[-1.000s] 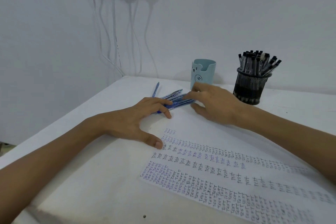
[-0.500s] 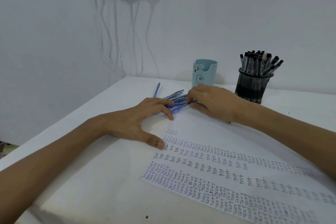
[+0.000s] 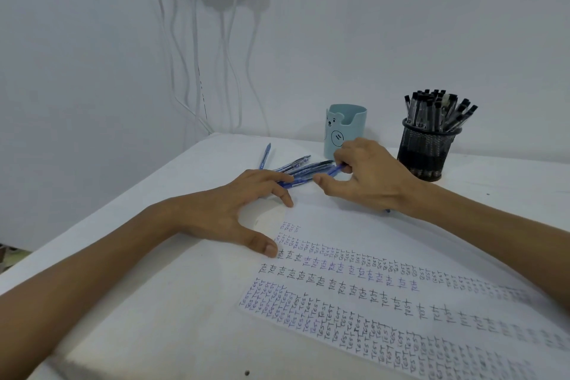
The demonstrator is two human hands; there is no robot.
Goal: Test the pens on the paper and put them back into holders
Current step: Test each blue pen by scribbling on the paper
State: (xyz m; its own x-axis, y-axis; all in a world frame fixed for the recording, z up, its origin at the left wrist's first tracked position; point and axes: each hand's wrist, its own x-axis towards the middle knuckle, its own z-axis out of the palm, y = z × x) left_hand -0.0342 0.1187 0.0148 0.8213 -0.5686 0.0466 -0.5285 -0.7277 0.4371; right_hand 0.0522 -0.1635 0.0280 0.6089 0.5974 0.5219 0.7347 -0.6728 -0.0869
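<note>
Pens [image 3: 296,171] bunched near far edge of desk [image 3: 154,302], one being picked.
Right hand [image 3: 367,176], flat on the pile a moment ago, now pinches one blue pen [image 3: 334,169] by its end. Left hand [image 3: 234,210] is spread, fingertips on the rest, thumb at the edge of the paper [image 3: 339,225]. Testing likely next. Teal holder [image 3: 345,129] just behind; bare desk toward left edge.

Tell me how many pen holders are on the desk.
2. A blue cup stands just behind the right hand, which pinches a blue pen; a black mesh cup full of black pens stands to its right. None seems hidden.
</note>
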